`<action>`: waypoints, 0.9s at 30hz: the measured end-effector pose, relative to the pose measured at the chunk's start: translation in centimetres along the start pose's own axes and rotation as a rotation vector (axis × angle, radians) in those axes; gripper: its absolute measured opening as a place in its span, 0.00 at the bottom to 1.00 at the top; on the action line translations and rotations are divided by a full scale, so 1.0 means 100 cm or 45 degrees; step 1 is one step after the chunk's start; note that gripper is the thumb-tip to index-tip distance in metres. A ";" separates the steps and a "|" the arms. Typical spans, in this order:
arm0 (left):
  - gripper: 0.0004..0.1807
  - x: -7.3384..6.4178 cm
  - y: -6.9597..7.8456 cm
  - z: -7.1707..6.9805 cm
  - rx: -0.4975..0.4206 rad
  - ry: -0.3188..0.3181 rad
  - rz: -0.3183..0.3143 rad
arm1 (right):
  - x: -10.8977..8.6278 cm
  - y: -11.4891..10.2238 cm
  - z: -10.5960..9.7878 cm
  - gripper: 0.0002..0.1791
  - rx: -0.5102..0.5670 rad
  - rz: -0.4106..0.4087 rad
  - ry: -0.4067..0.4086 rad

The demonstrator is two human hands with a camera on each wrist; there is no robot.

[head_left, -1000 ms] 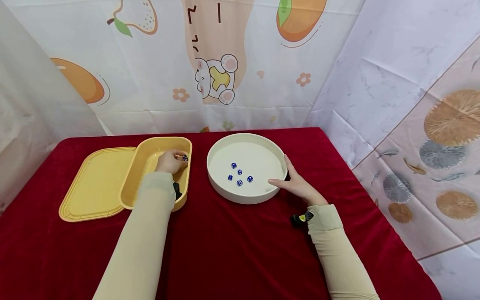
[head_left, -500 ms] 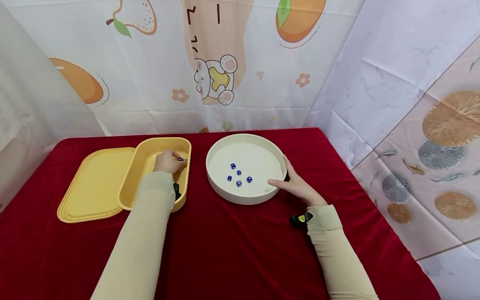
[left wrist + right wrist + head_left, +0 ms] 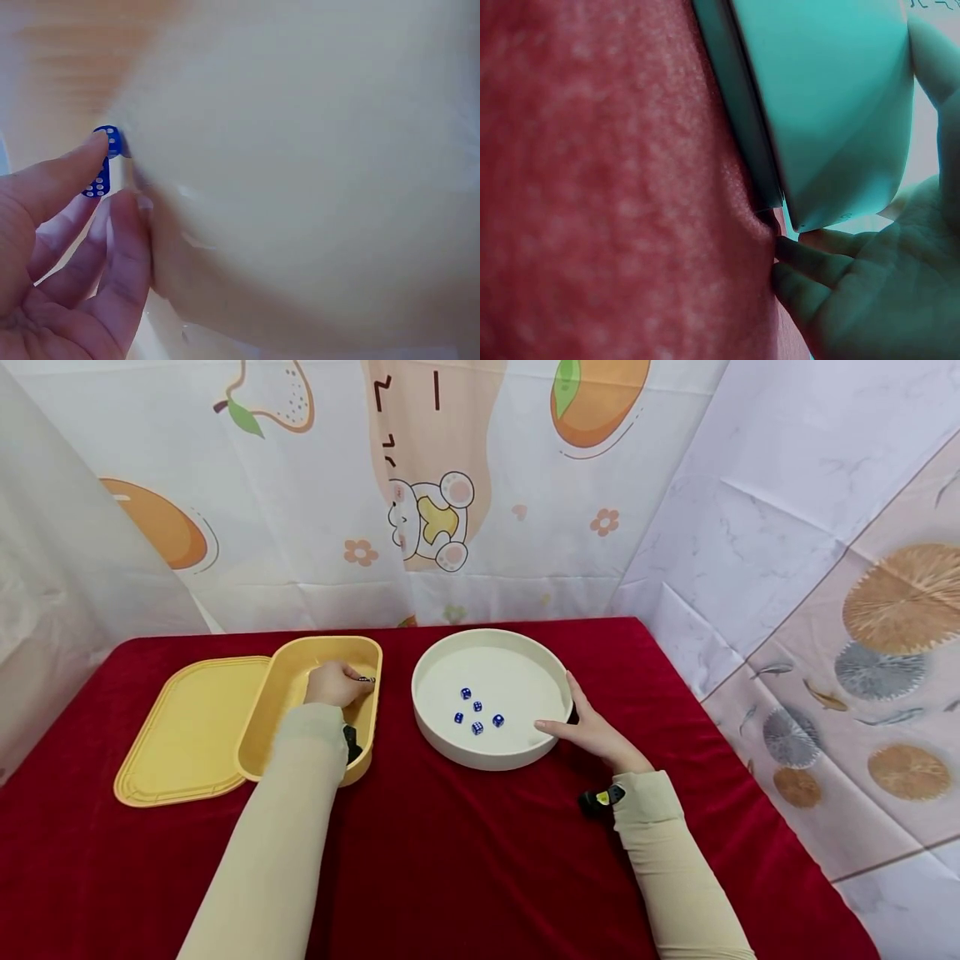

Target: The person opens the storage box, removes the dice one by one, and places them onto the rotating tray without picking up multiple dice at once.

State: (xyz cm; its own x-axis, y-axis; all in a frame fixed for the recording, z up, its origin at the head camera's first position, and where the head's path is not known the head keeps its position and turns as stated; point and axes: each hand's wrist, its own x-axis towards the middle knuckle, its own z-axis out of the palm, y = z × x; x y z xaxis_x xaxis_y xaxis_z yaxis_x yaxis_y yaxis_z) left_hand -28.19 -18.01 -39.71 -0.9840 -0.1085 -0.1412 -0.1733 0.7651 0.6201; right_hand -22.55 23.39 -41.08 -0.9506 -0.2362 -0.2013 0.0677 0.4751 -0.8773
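Observation:
Inside the yellow plastic box [image 3: 281, 727], my left hand [image 3: 333, 683] pinches blue dice with white dots between thumb and fingers. The left wrist view shows two of them, an upper die [image 3: 112, 140] and a lower die [image 3: 97, 184], at the thumb tip of the left hand [image 3: 82, 262]. My right hand [image 3: 596, 731] holds the right side of a round white tray [image 3: 491, 758], thumb over the rim. In the right wrist view its fingers [image 3: 810, 259] reach the bottom edge of the tray wall [image 3: 832, 112]. Several blue dice [image 3: 477, 727] lie on the tray floor.
A yellow lid [image 3: 187, 727] lies flat left of the box, partly under it. Everything stands on a dark red cloth [image 3: 442, 860]. A printed curtain [image 3: 300, 527] hangs behind the table, and another [image 3: 862, 635] hangs at the right.
The left hand has lowered slightly inside the box and turned its fingers downward, so less of the dice shows. The right hand and the dice in the tray stay put.

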 end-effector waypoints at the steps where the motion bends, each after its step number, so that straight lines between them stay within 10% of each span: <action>1: 0.17 -0.001 0.000 0.000 -0.019 0.004 -0.005 | -0.002 -0.003 0.000 0.62 0.007 0.006 -0.004; 10: 0.16 -0.004 0.008 -0.004 -0.188 0.023 0.006 | -0.020 -0.030 0.002 0.60 0.001 -0.001 -0.019; 18: 0.18 0.001 0.015 -0.011 -0.414 -0.027 -0.041 | -0.004 -0.003 0.001 0.62 0.005 -0.027 0.006; 27: 0.19 -0.002 0.033 -0.022 -0.440 0.041 0.080 | 0.001 0.003 0.001 0.63 -0.010 -0.048 0.022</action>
State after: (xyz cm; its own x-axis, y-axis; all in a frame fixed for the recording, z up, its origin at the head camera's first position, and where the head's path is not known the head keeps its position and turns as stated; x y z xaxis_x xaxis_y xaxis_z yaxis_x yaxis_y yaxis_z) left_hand -28.68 -16.87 -35.96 -0.9930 -0.0920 -0.0736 -0.1106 0.5115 0.8522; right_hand -22.58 23.38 -41.43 -0.9575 -0.2397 -0.1606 0.0294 0.4725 -0.8809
